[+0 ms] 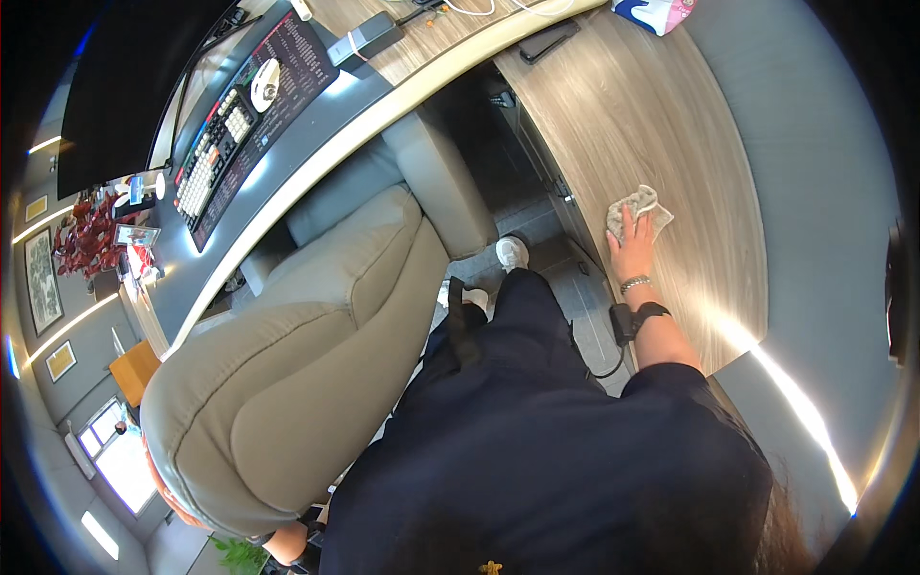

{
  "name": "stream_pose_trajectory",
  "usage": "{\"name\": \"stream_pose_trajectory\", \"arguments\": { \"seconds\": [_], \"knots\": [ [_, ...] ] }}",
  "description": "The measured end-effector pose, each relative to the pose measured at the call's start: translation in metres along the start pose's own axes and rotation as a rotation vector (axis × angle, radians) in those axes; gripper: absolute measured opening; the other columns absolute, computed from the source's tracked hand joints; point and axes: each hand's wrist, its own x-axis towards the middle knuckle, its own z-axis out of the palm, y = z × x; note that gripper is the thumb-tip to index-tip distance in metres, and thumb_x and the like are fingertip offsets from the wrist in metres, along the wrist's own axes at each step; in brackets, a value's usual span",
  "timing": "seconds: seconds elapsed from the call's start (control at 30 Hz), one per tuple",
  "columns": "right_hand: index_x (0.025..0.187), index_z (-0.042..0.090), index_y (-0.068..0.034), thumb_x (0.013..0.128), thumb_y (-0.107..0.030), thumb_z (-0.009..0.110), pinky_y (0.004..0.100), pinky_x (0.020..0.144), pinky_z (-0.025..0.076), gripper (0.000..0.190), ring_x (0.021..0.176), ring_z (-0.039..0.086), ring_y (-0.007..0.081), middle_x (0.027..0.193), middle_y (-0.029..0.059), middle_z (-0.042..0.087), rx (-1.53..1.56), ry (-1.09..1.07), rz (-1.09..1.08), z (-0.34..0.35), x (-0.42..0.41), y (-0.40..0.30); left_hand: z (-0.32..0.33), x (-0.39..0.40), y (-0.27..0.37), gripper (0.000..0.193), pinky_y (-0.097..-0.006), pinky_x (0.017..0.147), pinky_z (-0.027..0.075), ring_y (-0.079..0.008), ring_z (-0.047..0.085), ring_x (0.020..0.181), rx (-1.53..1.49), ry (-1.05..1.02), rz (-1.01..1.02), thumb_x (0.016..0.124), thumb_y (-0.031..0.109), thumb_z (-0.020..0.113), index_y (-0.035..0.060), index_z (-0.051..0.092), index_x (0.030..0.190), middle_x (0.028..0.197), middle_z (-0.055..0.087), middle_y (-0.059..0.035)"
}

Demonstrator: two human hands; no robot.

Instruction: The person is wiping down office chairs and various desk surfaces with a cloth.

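Observation:
My right hand (632,248) presses a crumpled beige cloth (638,214) on the wood-grain top of a low cabinet (690,158), its fingers spread over the fabric. A bracelet and a black strapped device sit on that wrist and forearm. At the lower left, part of my left arm shows behind the back of a grey leather chair (316,388); the left hand itself is hidden there. A black phone (548,41) lies at the far end of the cabinet top, near a white, blue and pink packet (655,13).
Left of the chair stands a desk (302,151) with a keyboard (215,154), a white mouse (265,85), a dark mat and a monitor (108,86). A black power adapter (365,42) lies near its edge. Drawer handles (564,192) project from the cabinet front. A grey wall borders the cabinet.

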Motion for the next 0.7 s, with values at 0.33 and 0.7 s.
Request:
{"name": "stream_pose_trajectory", "arguments": {
  "seconds": [0.33, 0.7],
  "knots": [
    [0.141, 0.049, -0.022, 0.087, -0.022, 0.068, 0.0463, 0.118, 0.025, 0.057, 0.141, 0.033, 0.0355, 0.151, 0.0155, 0.037, 0.073, 0.035, -0.324, 0.063, 0.198, -0.135, 0.019, 0.001, 0.045, 0.062, -0.0467, 0.113, 0.034, -0.0333, 0.049, 0.131, 0.168, 0.037, 0.018, 0.105, 0.041, 0.025, -0.0033, 0.046, 0.142, 0.142, 0.052, -0.0199],
    [0.144, 0.046, -0.026, 0.085, -0.009, 0.066, 0.0467, 0.119, 0.025, 0.064, 0.143, 0.033, 0.0323, 0.152, 0.0133, 0.038, 0.121, -0.057, -0.476, 0.042, 0.125, -0.106, 0.041, -0.004, 0.071, 0.059, -0.0455, 0.115, 0.032, -0.0325, 0.047, 0.134, 0.212, 0.062, 0.143, 0.105, 0.040, 0.028, -0.0010, 0.046, 0.144, 0.144, 0.051, -0.0184]
  ]
}}
